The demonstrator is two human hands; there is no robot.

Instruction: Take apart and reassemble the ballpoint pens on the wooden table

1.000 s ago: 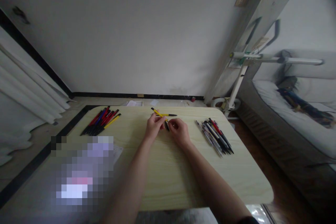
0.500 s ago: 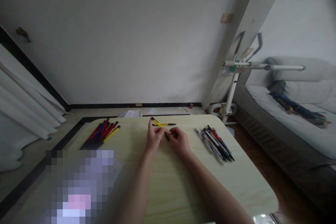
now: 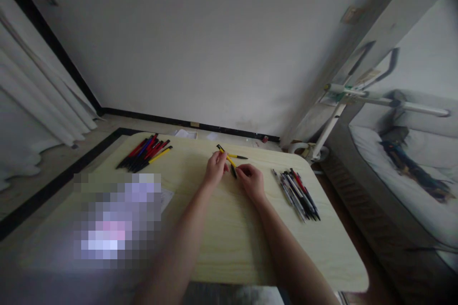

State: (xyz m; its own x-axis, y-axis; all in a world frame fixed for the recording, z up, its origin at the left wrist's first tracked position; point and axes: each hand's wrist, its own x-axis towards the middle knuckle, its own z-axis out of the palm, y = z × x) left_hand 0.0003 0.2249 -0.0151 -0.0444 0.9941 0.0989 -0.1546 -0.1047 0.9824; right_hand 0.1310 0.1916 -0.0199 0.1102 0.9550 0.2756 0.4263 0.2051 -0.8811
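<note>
Both my hands meet over the far middle of a pale wooden table (image 3: 229, 238). My left hand (image 3: 215, 169) pinches a yellow pen with black ends (image 3: 225, 157), its tail pointing up and away to the left. My right hand (image 3: 251, 181) is closed on the pen's lower black tip end. Another yellow pen (image 3: 239, 156) lies flat on the table just beyond my hands.
A pile of red, blue, black and yellow pens (image 3: 145, 151) lies at the far left of the table. A second pile of black, white and red pens (image 3: 296, 188) lies to the right. A blurred patch covers the near left. A sofa (image 3: 411, 171) stands at right.
The view has tilted and shifted. My hands stay together on the yellow pen with hardly any change in grip.
</note>
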